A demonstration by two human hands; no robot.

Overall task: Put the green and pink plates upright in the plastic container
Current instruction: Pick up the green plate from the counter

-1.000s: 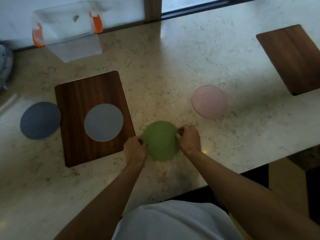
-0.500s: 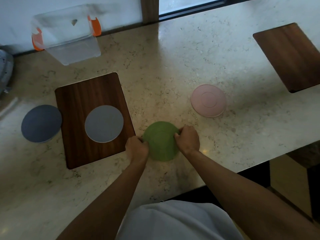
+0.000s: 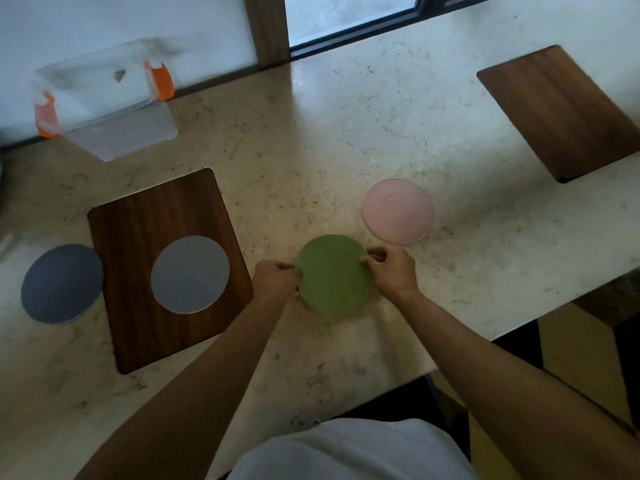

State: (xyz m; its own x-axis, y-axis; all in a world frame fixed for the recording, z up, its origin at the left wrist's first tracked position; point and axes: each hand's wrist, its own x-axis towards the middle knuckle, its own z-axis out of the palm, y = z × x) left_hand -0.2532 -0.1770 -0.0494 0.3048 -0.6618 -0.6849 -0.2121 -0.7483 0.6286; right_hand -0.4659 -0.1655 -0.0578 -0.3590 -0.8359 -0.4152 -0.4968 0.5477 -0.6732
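A green plate lies upside down near the front of the marble counter. My left hand grips its left rim and my right hand grips its right rim. Its near edge looks slightly raised off the counter. A pink plate lies upside down just beyond my right hand, untouched. The clear plastic container with orange clips stands at the far left against the wall, open and with nothing in it.
A dark wooden board left of the green plate carries a light grey plate. A darker blue-grey plate lies beside it. Another wooden board sits at the far right. The counter's edge runs close behind my forearms.
Both hands have kept their grip on the green plate's rims. The plate appears to have come up slightly at its near edge; the view has shifted a little.
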